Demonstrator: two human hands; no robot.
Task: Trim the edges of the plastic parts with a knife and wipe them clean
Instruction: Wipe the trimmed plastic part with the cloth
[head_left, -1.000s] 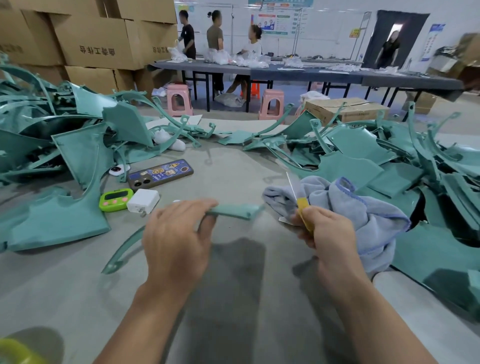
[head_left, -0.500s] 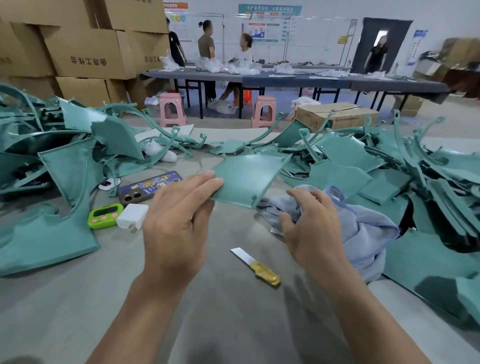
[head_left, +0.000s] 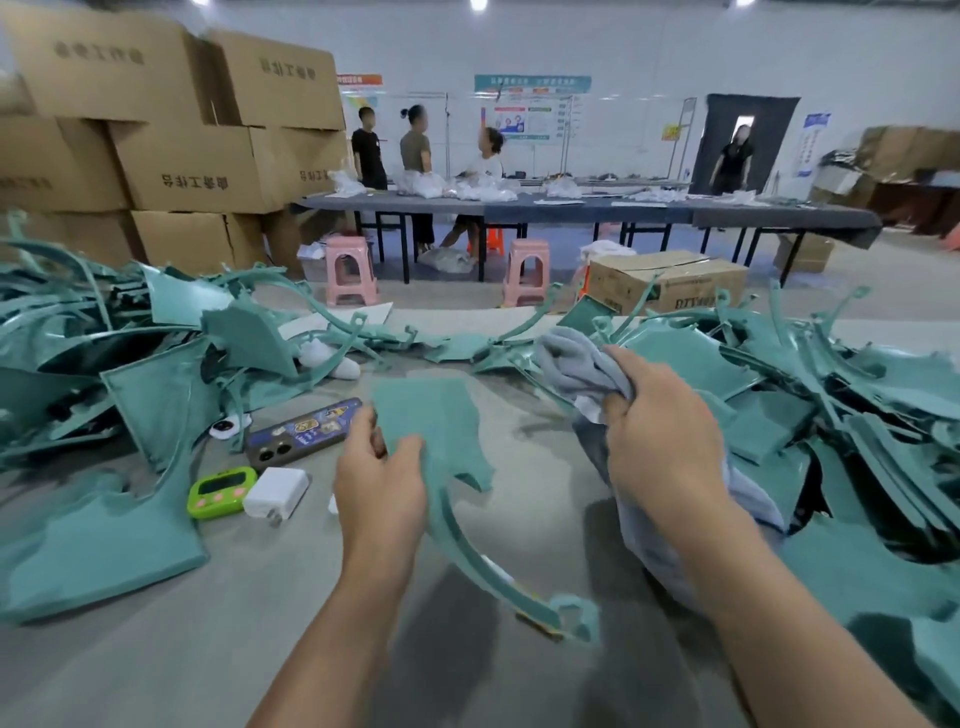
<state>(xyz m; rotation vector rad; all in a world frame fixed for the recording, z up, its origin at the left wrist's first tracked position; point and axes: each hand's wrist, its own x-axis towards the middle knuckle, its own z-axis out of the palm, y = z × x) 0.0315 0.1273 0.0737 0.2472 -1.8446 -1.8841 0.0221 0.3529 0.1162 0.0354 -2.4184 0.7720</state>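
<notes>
We pinch the part (head_left: 431, 415) just R of the phone (head_left: 304, 431) w/ L hand (head_left: 382, 488); long axis runs away from us, plate end far, hook near. R hand (head_left: 660, 441) clutches cloth (head_left: 571, 364).

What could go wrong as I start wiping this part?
The left hand pinches the plastic part by one edge only, so wiping pressure may twist it loose. Its long curved arm hangs low over the table, where a yellow sliver, likely the knife, lies half hidden. The cloth in the right hand hangs against the pile of parts and could snag.
</notes>
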